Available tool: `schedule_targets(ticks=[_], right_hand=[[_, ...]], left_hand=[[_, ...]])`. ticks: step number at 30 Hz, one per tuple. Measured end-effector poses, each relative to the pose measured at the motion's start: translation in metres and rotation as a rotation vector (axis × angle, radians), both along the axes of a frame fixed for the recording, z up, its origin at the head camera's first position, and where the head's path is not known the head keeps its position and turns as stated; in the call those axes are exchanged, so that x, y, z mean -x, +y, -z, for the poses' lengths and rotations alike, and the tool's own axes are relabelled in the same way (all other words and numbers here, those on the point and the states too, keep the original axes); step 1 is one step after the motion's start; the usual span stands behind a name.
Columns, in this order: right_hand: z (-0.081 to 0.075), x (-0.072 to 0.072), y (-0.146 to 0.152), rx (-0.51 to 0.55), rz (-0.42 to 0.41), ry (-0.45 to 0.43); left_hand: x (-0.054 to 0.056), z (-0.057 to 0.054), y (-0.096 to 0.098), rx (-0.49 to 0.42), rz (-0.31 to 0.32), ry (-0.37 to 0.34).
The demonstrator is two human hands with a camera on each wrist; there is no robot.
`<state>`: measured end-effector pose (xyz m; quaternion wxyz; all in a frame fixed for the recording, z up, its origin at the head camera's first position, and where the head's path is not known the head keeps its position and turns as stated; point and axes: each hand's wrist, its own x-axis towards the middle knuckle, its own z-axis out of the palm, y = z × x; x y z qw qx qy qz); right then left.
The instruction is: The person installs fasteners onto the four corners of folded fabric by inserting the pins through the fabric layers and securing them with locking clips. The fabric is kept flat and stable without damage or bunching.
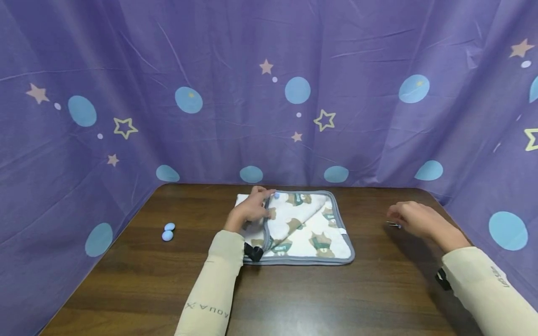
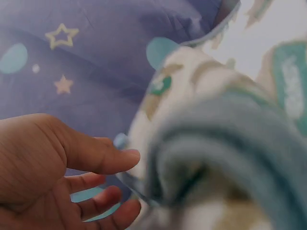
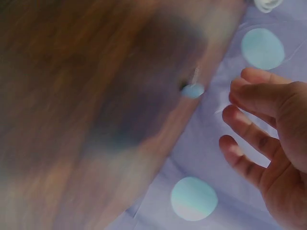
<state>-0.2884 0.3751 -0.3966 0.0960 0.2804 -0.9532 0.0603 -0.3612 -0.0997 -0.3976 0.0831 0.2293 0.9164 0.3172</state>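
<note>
A folded white blanket (image 1: 302, 233) with bear prints and a grey-blue border lies on the table, one flap turned over its left part. My left hand (image 1: 252, 205) is at the flap's left edge, thumb and index finger spread apart. By the index fingertip is a small blue piece (image 1: 276, 195), partly behind the thumb in the left wrist view. My right hand (image 1: 414, 218) hovers above the table's right side with fingers loosely bent, holding nothing. Just beside those fingertips is a thin metal pin with a blue head (image 3: 193, 90), apart from them in the right wrist view.
Two blue oval pieces (image 1: 168, 232) sit side by side on the left of the brown wooden table (image 1: 294, 298). A purple curtain (image 1: 235, 56) with stars and dots hangs behind and along both sides. A coiled white object (image 3: 267, 5) shows at the right wrist view's top edge.
</note>
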Motion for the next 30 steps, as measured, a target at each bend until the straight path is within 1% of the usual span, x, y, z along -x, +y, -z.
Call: schedule_targets(ticks=[3, 5, 7, 8, 10, 14, 16, 20, 23, 24, 25, 27, 30], right_hand=[[0.004, -0.002, 0.009, -0.034, -0.025, 0.067], [0.006, -0.002, 0.013, -0.048, -0.041, 0.104], [0.008, -0.002, 0.015, -0.06, -0.045, 0.124], [0.009, -0.002, 0.015, -0.067, -0.046, 0.124], [0.011, -0.002, 0.016, -0.078, -0.042, 0.126], [0.016, -0.002, 0.018, -0.097, -0.037, 0.129], [0.018, -0.002, 0.019, -0.101, -0.036, 0.132], [0.022, -0.001, 0.021, -0.102, -0.031, 0.105], [0.023, 0.0, 0.021, -0.102, -0.013, 0.086], [0.023, 0.001, 0.021, -0.103, -0.009, 0.083], [0.023, 0.001, 0.02, -0.103, -0.005, 0.083], [0.022, 0.002, 0.019, -0.105, -0.001, 0.079], [0.021, 0.004, 0.018, -0.109, 0.001, 0.08]], left_hand=[[-0.005, -0.009, 0.008, 0.022, 0.003, 0.066], [-0.009, -0.014, 0.016, 0.043, 0.026, 0.089], [-0.013, -0.016, 0.026, 0.059, 0.077, 0.109], [-0.015, -0.017, 0.031, 0.062, 0.113, 0.122], [-0.018, -0.018, 0.041, 0.052, 0.186, 0.125], [-0.024, -0.015, 0.063, 0.047, 0.302, 0.131], [-0.029, -0.012, 0.073, 0.058, 0.338, 0.119], [-0.039, -0.006, 0.094, 0.101, 0.445, 0.124], [-0.047, -0.001, 0.106, 0.16, 0.516, 0.114], [-0.05, 0.0, 0.109, 0.182, 0.533, 0.105], [-0.052, 0.002, 0.112, 0.202, 0.54, 0.082], [-0.056, 0.005, 0.115, 0.245, 0.555, 0.057], [-0.061, 0.008, 0.119, 0.285, 0.573, 0.047]])
